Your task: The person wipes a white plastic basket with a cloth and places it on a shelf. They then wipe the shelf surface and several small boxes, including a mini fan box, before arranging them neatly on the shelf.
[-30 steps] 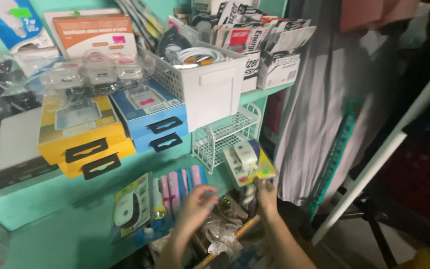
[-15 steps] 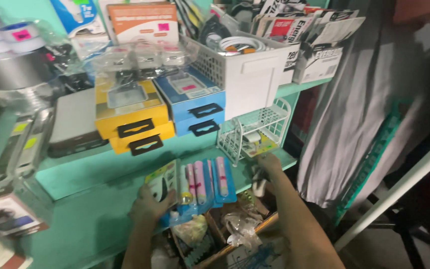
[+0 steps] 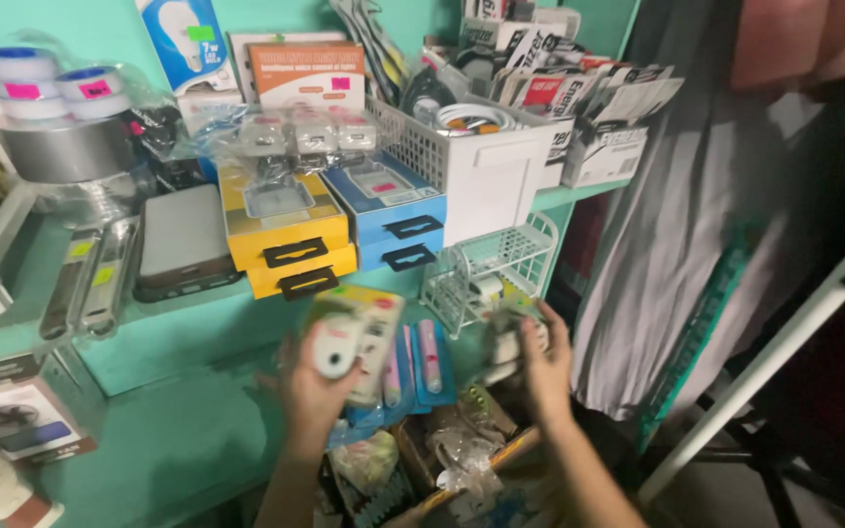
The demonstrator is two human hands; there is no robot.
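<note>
Left hand grips yellow-green blister pack with white computer mouse, lifted off lower teal shelf; I judge pick done, placing left. Right hand closed round small blurred white packaged item, kind unclear to me. Between hands: blue packs with pink pens. Above right hand: white wire rack. Below both: cardboard box of bagged goods, unsorted by my reading
</note>
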